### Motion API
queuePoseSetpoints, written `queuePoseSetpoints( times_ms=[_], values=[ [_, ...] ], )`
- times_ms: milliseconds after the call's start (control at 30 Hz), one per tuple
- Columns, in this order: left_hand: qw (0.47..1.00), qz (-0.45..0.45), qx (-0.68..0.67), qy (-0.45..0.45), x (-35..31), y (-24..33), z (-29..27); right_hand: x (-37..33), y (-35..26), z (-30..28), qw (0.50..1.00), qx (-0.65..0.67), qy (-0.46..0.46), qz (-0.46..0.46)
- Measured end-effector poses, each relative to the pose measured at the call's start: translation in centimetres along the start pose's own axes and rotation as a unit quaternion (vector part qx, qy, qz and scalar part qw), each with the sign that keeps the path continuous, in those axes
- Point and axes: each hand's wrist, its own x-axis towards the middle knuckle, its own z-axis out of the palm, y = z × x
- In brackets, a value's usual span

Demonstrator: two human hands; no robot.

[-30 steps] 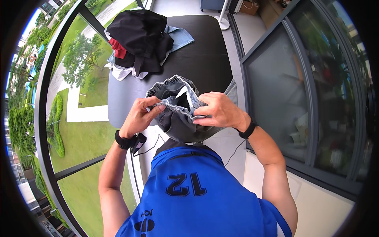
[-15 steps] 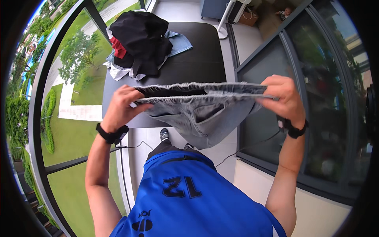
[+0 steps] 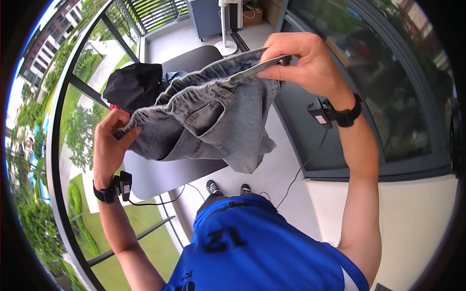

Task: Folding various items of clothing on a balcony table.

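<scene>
Grey denim garment (image 3: pixel 247 116) is up in the air between both hands, in front of the person's blue shirt (image 3: pixel 264 250). It hangs from its gathered waistband (image 3: pixel 233 81), the right end higher in view than the left; the mouth is partly open, with a front pocket (image 3: pixel 206 118) facing the person.

Left hand (image 3: pixel 110 140): thumb and fingers pinch the left end of the waistband. Right hand (image 3: pixel 308 63): thumb on the near rim, fingers curled toward the far one, gripping the right end. Whether those fingertips sit inside the band or behind it, I cannot tell for certain; the cloth hides them.

Behind: dark table (image 3: pixel 153 177), bearing a black cloth heap (image 3: pixel 133 85) with a bit of red fabric (image 3: pixel 114 107) showing at its lower edge. Most of the heap's right side is masked by the denim.

Step in hand, as I judge it: stretching and holding the garment out by the waistband. Lower part looks bunched and folded under. Any next move calls for both pinches kept firm, since they appear to be the only support, and for levelling the two ends so the cloth hangs evenly.
</scene>
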Motion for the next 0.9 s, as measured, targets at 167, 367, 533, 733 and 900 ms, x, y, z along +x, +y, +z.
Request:
queuePoseSetpoints(
  times_ms=[167, 367, 533, 733, 900],
  values=[
    [0.983, 0.057, 0.119, -0.126, 0.6, -0.7, 1.0, -0.7, 1.8, 1.3, 0.992, 0.098, -0.082, 0.009],
    [0.98, 0.17, -0.063, -0.085, 0.5, 1.9, 7.0, 2.0, 2.0, 7.7, 0.986, 0.075, -0.143, 0.033],
    [0.987, 0.026, -0.103, -0.122, 0.9, 1.1, 7.1, 2.7, 1.7, 11.2, 0.982, 0.163, -0.085, -0.043],
    [0.974, 0.086, -0.184, 0.099, -4.9, -3.8, -2.0, -10.7, 11.8, 14.0, 0.948, 0.179, 0.065, 0.253],
    [0.969, 0.042, -0.092, 0.227, -6.9, -2.0, -4.4, -23.6, 13.8, 26.8, 0.916, 0.125, -0.052, 0.378]
  ],
)
